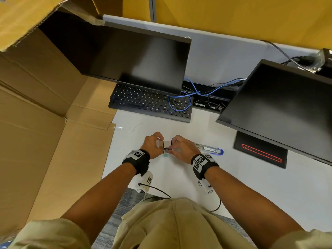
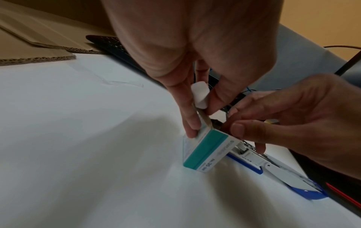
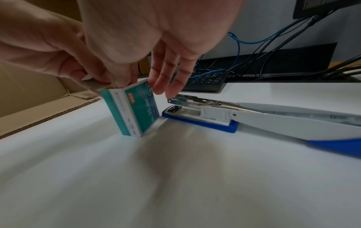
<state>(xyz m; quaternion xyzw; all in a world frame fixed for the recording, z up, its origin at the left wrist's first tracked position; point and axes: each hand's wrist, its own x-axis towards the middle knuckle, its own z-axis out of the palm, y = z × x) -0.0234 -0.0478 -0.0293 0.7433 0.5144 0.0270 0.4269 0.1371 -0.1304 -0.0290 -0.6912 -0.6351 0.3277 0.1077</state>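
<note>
On the white desk (image 3: 175,185), just beside the opened blue-and-grey stapler (image 3: 254,117), the staple box (image 3: 134,111) stands on end, tilted. It is a teal-and-white carton with a red logo and its top flap open. The left hand (image 1: 152,144) grips its side; the right hand (image 1: 183,148) pinches its open end.

Box (image 3: 134,114) is teal and white with a red logo; stapler (image 3: 283,121) grey over blue; table (image 3: 175,185) white; keyboard (image 1: 143,101) black; cable (image 3: 210,72) blue; cardboard (image 1: 45,141) brown

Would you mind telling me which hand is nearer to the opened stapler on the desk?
The right. The right hand pinches the staple box top, fingers just above the stapler; the left hand grips the box's far side.
</note>
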